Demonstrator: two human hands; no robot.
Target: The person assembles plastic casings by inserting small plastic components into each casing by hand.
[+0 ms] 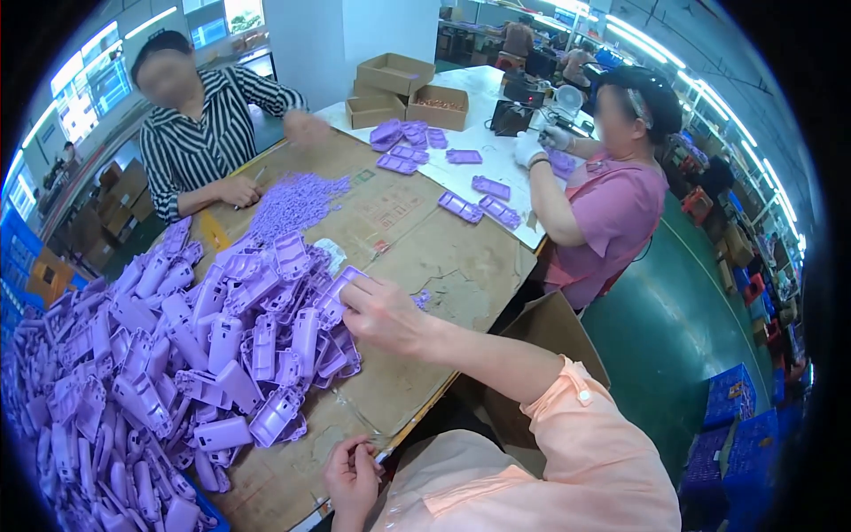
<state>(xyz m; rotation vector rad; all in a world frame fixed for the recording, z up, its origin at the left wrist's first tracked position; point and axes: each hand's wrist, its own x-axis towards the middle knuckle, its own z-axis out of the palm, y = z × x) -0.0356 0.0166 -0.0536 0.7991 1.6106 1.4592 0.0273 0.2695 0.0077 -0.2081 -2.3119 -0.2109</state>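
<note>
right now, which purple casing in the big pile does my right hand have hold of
The casing at the upper right edge of the pile: your right hand grips it, while the others visible there lie untouched.

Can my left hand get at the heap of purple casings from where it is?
Probably yes: the left hand is near the heap of purple casings, with flat cardboard between them and nothing visibly blocking the way.

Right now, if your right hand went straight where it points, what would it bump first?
Probably the purple case right at its fingers, then the pile, though depth is hard to judge.
</note>
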